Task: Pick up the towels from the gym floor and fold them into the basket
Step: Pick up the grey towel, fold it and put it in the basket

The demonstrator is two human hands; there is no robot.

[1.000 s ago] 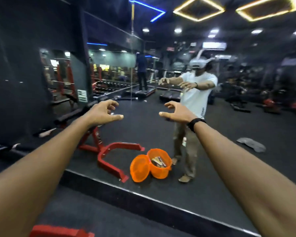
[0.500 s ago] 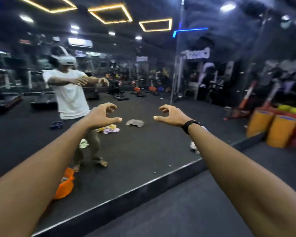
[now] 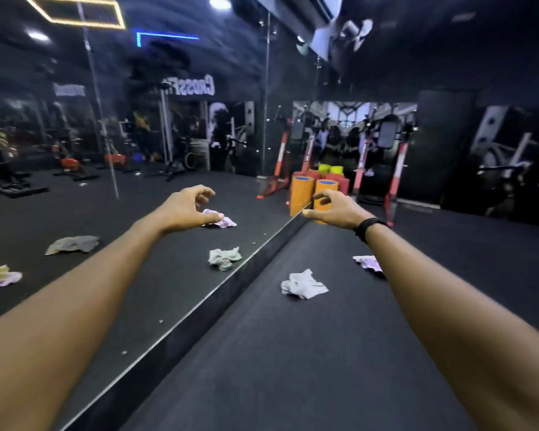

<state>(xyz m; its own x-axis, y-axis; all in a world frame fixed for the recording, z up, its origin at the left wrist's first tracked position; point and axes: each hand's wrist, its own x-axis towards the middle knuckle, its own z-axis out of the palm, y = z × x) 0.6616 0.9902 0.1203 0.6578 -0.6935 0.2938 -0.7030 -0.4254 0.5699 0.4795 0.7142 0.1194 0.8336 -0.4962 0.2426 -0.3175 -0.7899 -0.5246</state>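
View: it has swung right since a moment ago; the mirrored person and the orange basket have dropped out of sight.
Towels: a crumpled white towel [image 3: 304,285] lies on the gym floor [image 3: 293,353] ahead, near the mirror wall [image 3: 122,144]; a second towel [image 3: 367,262] lies farther off, partly hidden by the right forearm.
Left hand [image 3: 189,209]: stretched forward in the air, fingers loosely curled, holding nothing, as before.
Right hand [image 3: 333,209]: same pose, empty, black wristband [image 3: 371,227] on.
Backdrop: orange foam rollers [image 3: 302,194] by the mirror.
Meaning: the real towels are now found; likely next comes walking over and grasping the white one.
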